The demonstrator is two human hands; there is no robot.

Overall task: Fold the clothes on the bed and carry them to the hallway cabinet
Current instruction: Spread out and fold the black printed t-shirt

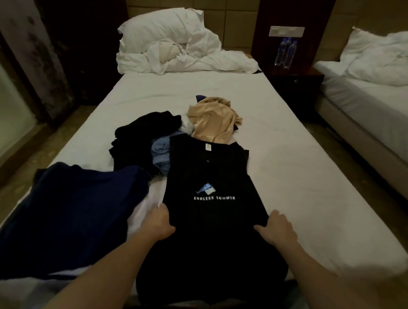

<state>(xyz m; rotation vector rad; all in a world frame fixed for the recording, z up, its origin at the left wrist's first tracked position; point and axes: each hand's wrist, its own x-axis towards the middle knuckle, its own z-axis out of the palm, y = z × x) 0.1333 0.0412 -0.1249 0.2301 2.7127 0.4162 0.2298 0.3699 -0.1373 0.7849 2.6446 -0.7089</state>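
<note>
The folding looks to be in its early part: a black sleeveless cotton top with a white "ENDLESS SUMMER" print [210, 179] lies spread flat, collar far and hem near, on the white-sheeted bed [295, 174], its lower end hanging off the near edge. The left hand [161, 221] pinches the top's left side between thumb and fingers, and the right hand [279, 228] grasps the right side with fingers curled into the cloth, so both grips are clenched on the same garment, about level with each other just below the print. Judging from this, the top is being straightened for folding and is not yet folded. To its left lies a large dark navy garment [69, 216], soft and matte, laid roughly flat but rumpled at its edges; whether it counts as folded I cannot tell. Farther off, a loose heap waits: a crumpled black garment [143, 134], a bunched pale blue piece [161, 155] and a smooth beige, slightly shiny piece [213, 123], all unfolded. Nothing shows the hallway cabinet, so the carrying is wholly left. At the far end a white pillow and rumpled duvet [173, 43] are piled up.
</note>
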